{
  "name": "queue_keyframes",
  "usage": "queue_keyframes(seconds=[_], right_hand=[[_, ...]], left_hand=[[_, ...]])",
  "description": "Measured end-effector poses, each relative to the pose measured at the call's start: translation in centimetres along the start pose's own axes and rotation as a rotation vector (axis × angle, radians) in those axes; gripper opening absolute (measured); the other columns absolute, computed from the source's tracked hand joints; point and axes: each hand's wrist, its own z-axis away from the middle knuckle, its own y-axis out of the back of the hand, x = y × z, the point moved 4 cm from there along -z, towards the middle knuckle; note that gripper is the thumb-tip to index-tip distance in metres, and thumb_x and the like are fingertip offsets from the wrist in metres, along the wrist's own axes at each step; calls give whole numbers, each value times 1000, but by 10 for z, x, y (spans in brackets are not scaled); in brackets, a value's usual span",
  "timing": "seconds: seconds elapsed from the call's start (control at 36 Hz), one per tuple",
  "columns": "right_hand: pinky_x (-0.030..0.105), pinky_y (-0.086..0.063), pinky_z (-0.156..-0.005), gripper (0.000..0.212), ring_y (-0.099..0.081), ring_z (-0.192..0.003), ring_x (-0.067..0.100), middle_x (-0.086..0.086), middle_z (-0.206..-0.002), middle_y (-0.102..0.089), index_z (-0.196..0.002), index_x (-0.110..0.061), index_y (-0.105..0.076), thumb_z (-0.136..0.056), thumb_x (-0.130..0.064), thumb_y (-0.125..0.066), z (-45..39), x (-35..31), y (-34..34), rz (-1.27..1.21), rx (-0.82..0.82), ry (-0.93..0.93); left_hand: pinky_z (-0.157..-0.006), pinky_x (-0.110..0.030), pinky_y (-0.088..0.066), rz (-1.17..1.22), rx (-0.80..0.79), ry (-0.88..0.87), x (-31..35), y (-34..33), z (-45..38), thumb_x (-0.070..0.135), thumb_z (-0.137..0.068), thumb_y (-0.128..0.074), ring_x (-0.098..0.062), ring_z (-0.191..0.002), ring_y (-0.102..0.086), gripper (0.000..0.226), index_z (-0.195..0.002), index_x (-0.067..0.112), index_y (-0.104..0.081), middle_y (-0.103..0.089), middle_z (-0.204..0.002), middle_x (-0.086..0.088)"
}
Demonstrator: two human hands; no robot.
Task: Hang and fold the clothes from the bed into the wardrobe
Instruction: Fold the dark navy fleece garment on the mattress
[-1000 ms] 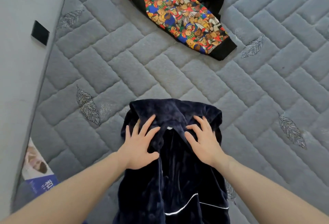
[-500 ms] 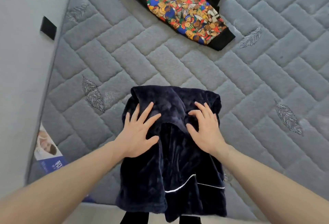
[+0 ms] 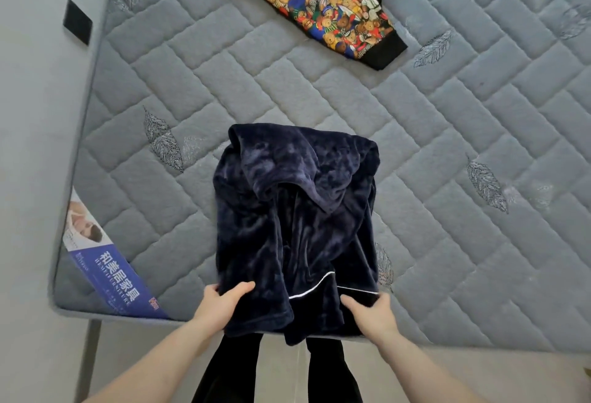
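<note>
Both hands [image 3: 224,302] [image 3: 372,311] gripping navy robe's [image 3: 294,210] near hem, fingertips hidden beneath; bear-print garment [image 3: 326,9] cropped.

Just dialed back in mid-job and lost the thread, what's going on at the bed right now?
A person stands at the edge of the grey quilted mattress with a dark navy fleece garment lying partly folded on it. The left hand and right hand each grip the garment's near end, one at each side, where it overhangs the mattress edge. A teddy-bear print garment lies untouched at the far side. No wardrobe is in view.
</note>
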Motion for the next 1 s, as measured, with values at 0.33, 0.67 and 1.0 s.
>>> queue_keyframes(seconds=[0.33,0.67,1.0], right_hand=[[24,-50,-92,50,-62,-114,-1,-24,-125,-64,-130,-48,-56,-88,-26,-74,45,-77,33,-339,-69,436],[18,-52,-49,22,-75,-97,13,-1,-123,-73,-103,-13,-55,-92,-13,-36,24,-190,78,-824,-393,240],[28,-54,-79,90,-65,-110,9,-7,-149,-51,-152,-16,-33,-78,-1,-81,-37,-251,66,-468,-81,453]], left_hand=[[-91,-18,-50,-3,7,-638,69,26,68,11,-97,-65,7,-108,-65,59,-138,47,-43,-70,-118,24],[-64,-25,-62,652,-312,-375,181,39,80,10,-98,-48,-15,-83,-74,23,-107,8,-69,-77,-97,-6],[-96,-34,-53,256,-155,-639,275,31,55,15,-61,-82,-17,-102,-70,61,-119,9,-62,-71,-123,-7]])
